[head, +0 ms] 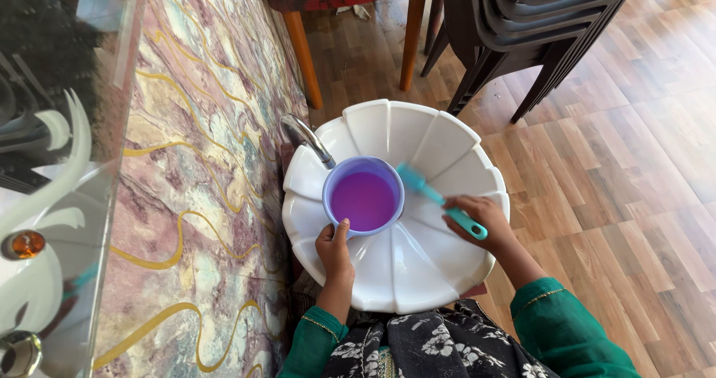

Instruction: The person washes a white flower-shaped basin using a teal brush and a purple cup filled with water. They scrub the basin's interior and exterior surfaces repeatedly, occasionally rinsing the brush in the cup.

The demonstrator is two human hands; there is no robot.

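The fingers of the left hand (333, 248) are closed on the rim of a purple bowl (363, 197), with the thumb over its near edge. The fingers of the right hand (478, 219) are wrapped around the handle of a teal brush (438, 198), whose head touches the bowl's right rim. The bowl sits in a white fluted basin (418, 262), under a metal tap (307, 138). On the left is a marbled wall (194, 162). Beyond are stacked dark chairs (522, 20) on a wooden floor (634, 169).
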